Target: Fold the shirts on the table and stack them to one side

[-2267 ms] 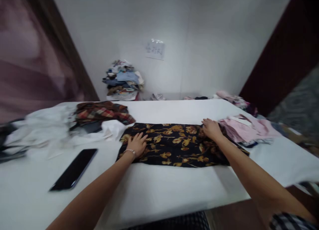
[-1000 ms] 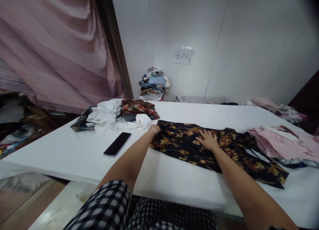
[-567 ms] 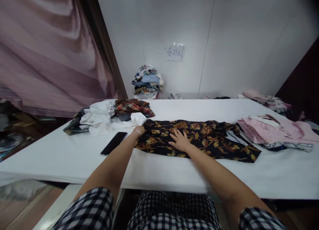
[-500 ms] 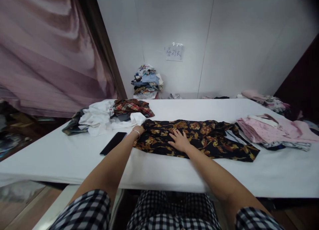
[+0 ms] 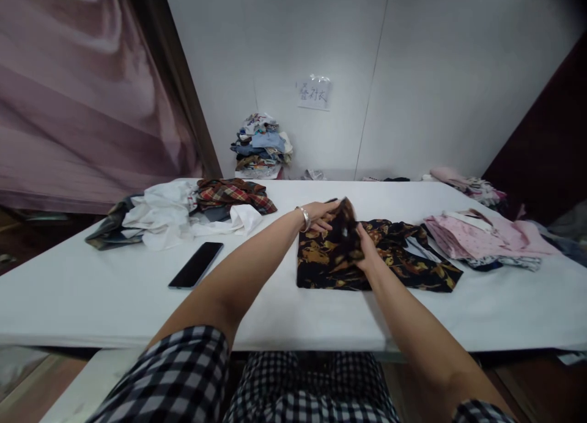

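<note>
A black garment with brown and gold flowers [image 5: 321,261] lies on the white-covered table, its left part folded over toward the right. My left hand [image 5: 321,216], with a bracelet at the wrist, grips the raised dark edge of the cloth near its far side; some of its fingers are spread. On the other side of this lifted fold, my right hand [image 5: 365,246] holds the cloth, its fingers partly hidden behind it. The garment's right end lies flat, with a pale striped patch [image 5: 422,249] showing.
A black phone [image 5: 197,265] lies left. Behind it are white cloth [image 5: 160,215] and a red plaid garment [image 5: 233,194]. Folded pink clothes [image 5: 498,236] are at the right. A clothes stack [image 5: 262,143] stands by the wall, under a paper sign [image 5: 314,93].
The garment's left part has been lifted and folded to the right. My left hand has moved right with it, and my right hand has gone from lying flat to holding the fold.
</note>
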### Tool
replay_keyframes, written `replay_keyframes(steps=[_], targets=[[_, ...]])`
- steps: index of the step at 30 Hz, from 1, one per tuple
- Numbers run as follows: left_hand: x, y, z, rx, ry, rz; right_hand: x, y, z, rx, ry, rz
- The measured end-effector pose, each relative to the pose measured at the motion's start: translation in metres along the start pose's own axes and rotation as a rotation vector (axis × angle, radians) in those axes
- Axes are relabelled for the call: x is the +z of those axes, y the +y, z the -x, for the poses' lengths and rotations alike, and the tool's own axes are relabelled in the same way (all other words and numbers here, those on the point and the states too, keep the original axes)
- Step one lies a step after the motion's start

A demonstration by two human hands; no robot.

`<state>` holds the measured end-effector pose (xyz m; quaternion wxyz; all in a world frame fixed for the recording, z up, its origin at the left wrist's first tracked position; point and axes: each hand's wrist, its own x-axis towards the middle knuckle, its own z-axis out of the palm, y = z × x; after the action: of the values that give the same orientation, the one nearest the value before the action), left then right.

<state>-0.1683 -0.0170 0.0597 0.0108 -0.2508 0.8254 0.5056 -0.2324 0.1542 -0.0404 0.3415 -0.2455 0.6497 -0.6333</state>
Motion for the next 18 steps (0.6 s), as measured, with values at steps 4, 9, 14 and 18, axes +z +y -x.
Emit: replay_keyframes(steps=[4,9,14,18], targets=[[-0.001,-0.034,-0.002,-0.112,0.163,-0.021,-0.022,0.009,0.009,0.200,0.058,-0.241],[0.003,-0.098,0.011,-0.229,0.269,-0.129,-0.018,0.011,0.011,0.160,0.246,-0.278],[0.022,-0.121,0.013,-0.200,0.316,-0.160,-0.013,0.011,0.015,0.133,0.225,-0.199],[0.027,-0.126,0.007,-0.181,0.332,-0.172,-0.025,0.016,0.021,0.091,0.290,0.075]])
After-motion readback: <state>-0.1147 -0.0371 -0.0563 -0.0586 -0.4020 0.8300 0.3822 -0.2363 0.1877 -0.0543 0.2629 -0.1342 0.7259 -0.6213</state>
